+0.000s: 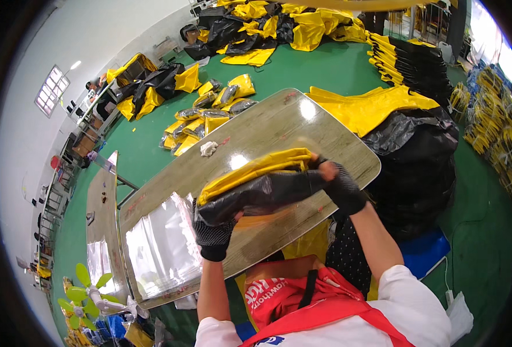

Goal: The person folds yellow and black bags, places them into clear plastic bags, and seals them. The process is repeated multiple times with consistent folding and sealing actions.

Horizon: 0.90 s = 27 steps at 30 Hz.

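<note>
A folded yellow-and-black bundle of glossy sheet material [256, 188] is held up over the table, its yellow layers on the far side and its black layers nearer me. My left hand [214, 232], in a black dotted glove, grips its left end from below. At the right end, my right hand [341, 186] is closed on it in a similar glove with bare fingertips, slightly smeared by motion. A stack of clear plastic bags [163, 246] lies flat on the table beside my left hand. Exactly what the bundle is, I cannot tell.
The wood-grain table [279, 127] carries a crumpled white scrap [208, 148]. Beyond it, bagged yellow-and-black bundles [204, 115] lie on the green floor. A large black-and-yellow heap [412, 156] stands by the table's right end. A green-bladed fan [88, 295] is at lower left.
</note>
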### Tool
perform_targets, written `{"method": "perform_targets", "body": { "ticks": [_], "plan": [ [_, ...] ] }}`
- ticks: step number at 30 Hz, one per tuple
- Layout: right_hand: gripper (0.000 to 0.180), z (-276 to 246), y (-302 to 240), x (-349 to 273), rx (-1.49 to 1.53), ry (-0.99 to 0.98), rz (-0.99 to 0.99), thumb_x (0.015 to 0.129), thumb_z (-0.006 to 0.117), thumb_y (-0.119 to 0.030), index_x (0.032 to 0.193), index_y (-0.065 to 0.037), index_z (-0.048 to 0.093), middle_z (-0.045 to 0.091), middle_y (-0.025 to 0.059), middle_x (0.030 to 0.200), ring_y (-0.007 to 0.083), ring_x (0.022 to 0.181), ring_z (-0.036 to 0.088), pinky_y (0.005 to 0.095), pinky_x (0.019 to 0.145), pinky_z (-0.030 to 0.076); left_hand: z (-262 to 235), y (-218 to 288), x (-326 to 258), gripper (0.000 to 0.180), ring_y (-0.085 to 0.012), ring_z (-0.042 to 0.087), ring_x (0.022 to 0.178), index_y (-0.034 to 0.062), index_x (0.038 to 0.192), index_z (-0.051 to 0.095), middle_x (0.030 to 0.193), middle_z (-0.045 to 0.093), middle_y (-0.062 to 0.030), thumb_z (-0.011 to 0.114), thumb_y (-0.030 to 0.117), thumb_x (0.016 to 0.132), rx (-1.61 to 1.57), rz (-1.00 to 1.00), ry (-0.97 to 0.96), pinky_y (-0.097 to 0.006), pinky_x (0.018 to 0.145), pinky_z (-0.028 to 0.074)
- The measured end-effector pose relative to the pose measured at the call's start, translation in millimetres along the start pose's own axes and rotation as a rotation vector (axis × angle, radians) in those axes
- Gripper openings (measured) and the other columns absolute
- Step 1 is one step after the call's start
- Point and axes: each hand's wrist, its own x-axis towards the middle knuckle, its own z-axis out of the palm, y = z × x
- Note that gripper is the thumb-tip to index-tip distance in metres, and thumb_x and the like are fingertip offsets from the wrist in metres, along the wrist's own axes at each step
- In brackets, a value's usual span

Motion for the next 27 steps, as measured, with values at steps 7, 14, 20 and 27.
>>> {"method": "perform_targets", "body": {
  "ticks": [7, 14, 20, 27],
  "plan": [
    [0.011, 26.8, 32.0, -0.1, -0.018, 0.298, -0.035, 0.081, 0.067, -0.009, 0.081, 0.002, 0.065, 0.064, 0.0043, 0.075, 0.0085, 0.070, 0.059, 0.0201, 0.065, 0.047, 13.7, 22.0, -36.7, 0.074, -0.0214, 0.052, 0.105, 0.0005, 0.130, 0.038, 0.117, 0.052, -0.0101, 0.058, 0.053, 0.082, -0.722, -0.450, 0.325, -0.033, 0.091, 0.041],
    [0.011, 57.4, -31.5, 12.7, -0.202, 0.169, -0.316, 0.081, 0.066, -0.009, 0.087, 0.000, 0.069, 0.066, 0.0040, 0.076, 0.0096, 0.068, 0.059, 0.0245, 0.066, 0.047, -48.4, 18.3, -13.4, 0.044, -0.0183, 0.058, 0.085, -0.0023, 0.107, 0.062, 0.091, 0.063, -0.0098, 0.039, 0.033, 0.097, -0.599, -0.466, 0.520, -0.032, 0.084, 0.044],
    [0.006, 81.2, -122.5, 3.9, -0.281, 0.035, -0.370, 0.080, 0.066, -0.005, 0.082, -0.001, 0.062, 0.061, 0.0050, 0.077, 0.0116, 0.069, 0.056, 0.0271, 0.065, 0.047, -129.7, 49.6, -3.7, 0.050, -0.0192, 0.060, 0.073, -0.0026, 0.092, 0.060, 0.078, 0.062, -0.0118, 0.040, 0.043, 0.094, -0.671, -0.493, 0.449, -0.031, 0.070, 0.048],
    [0.009, 93.5, -121.9, -24.3, -0.541, -0.143, -0.364, 0.081, 0.065, -0.007, 0.082, 0.000, 0.060, 0.062, 0.0070, 0.075, 0.0151, 0.072, 0.059, 0.0298, 0.076, 0.047, -167.9, 37.6, -31.6, 0.050, -0.0201, 0.059, 0.069, -0.0041, 0.080, 0.059, 0.077, 0.062, -0.0121, 0.042, 0.041, 0.094, -0.544, -0.492, 0.449, -0.031, 0.072, 0.047]
  ]
}}
